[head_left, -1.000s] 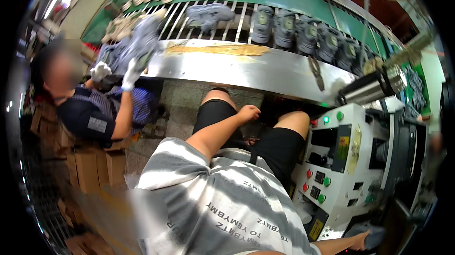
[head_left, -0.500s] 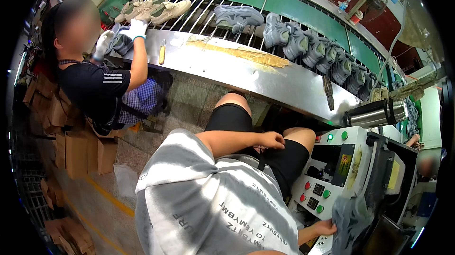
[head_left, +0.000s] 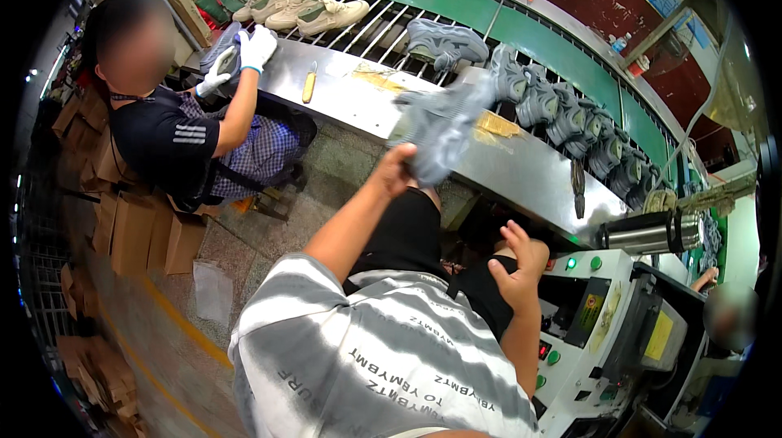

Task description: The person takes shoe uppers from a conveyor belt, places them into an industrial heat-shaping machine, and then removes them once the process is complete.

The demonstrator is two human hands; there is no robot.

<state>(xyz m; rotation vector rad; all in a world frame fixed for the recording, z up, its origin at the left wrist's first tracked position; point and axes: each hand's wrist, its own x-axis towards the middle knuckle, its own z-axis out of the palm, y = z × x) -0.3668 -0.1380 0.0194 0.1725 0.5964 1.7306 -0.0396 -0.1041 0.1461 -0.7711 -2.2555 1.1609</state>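
My left hand (head_left: 394, 171) is closed on a blue-grey sneaker (head_left: 444, 133), gripping its lower left end. The sneaker is tilted and smeared by motion, held over the near edge of the metal bench top (head_left: 358, 104). I cannot tell whether a second shoe is behind it. My right hand (head_left: 515, 273) is raised over my right thigh, its fingers apart and nothing in them. To its right stands the white machine panel (head_left: 615, 291) with coloured buttons.
Beyond the bench, grey sneakers (head_left: 562, 116) and beige shoes (head_left: 330, 16) line a roller conveyor (head_left: 379, 35). A yellow-handled knife (head_left: 309, 84), a dark brush (head_left: 578, 190) and a steel flask (head_left: 652, 232) lie on the bench. At left, a gloved co-worker (head_left: 183, 112) handles a grey shoe.
The grey sneaker has passed from my right hand beside the machine to my left hand over the bench. My right hand has come forward, released and spread. The view has shifted slightly.
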